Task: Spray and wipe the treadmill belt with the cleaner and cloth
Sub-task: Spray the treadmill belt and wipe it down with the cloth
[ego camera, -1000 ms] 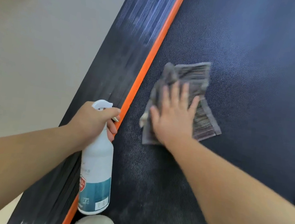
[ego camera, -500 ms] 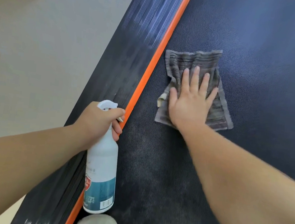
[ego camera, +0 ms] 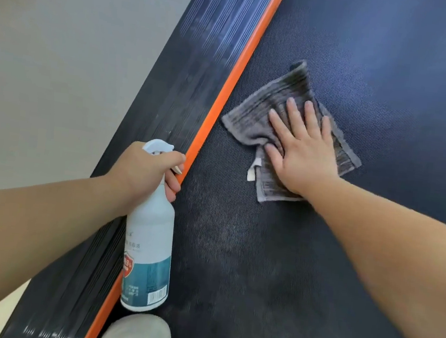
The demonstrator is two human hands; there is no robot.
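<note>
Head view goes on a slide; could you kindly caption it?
Right hand presses grey cloth on treadmill belt; left hand grips spray bottle.

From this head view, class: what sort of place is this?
Likely an indoor workout spot, home or gym: a treadmill belt, its orange edge strip, pale floor beside it.

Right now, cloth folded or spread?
Mostly spread: cloth lies on the belt under the flat right hand, one edge creased.
</note>
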